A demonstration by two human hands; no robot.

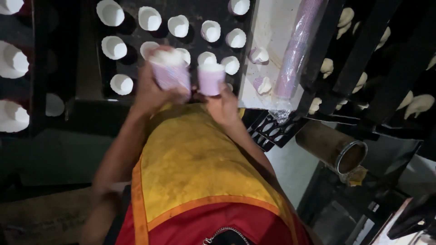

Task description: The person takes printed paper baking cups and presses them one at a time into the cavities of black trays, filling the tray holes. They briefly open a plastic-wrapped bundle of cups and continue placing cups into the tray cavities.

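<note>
My left hand point(147, 93) grips a stack of lilac paper baking cups point(170, 71), tilted, over the near edge of a dark baking tray point(193, 18). My right hand point(222, 103) holds a smaller lilac paper cup point(211, 78) upright, just right of the stack. Several white-lined cups point(149, 18) stand in rows on the tray beyond both hands. My yellow and red apron point(200, 168) fills the lower middle.
A long plastic sleeve of lilac cups point(297, 47) lies on a white surface to the right, with two loose cups point(259, 55) beside it. Dark racks with pale dough pieces point(418, 104) stand far right. A metal cylinder point(334, 147) lies below. More cups point(13, 61) sit at left.
</note>
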